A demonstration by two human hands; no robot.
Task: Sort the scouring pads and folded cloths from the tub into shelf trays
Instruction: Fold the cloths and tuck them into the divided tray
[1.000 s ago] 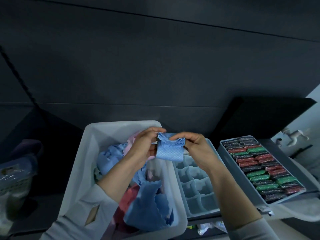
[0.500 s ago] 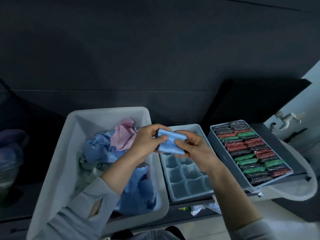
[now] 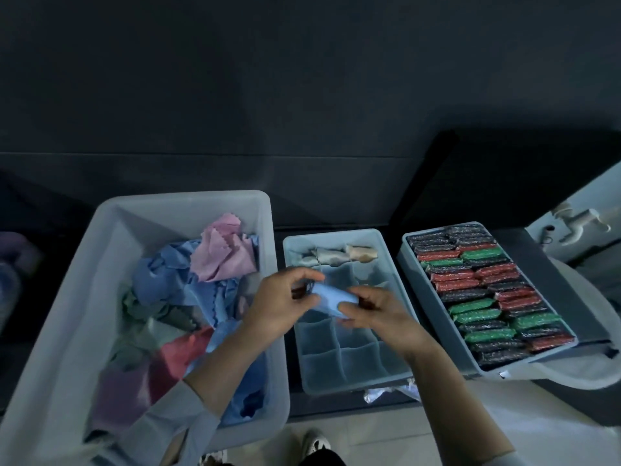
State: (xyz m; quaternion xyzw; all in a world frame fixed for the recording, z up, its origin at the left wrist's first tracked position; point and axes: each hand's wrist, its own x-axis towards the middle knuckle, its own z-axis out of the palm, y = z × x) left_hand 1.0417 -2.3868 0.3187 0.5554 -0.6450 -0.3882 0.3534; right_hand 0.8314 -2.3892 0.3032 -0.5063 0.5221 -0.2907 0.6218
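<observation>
Blue cloth point(image 3: 331, 301) pinched by left hand point(image 3: 285, 306) and right hand point(image 3: 379, 312) over divided tray point(image 3: 389, 264); loose fold may spring open when released.

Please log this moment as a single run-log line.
step: folding | left hand + right hand: holding blue cloth | over: divided tray | tub: cloths left

You have folded the blue cloth point(image 3: 331, 301) into a compact roll; both hands now hold it lower, over the divided tray point(image 3: 391, 264).
</observation>
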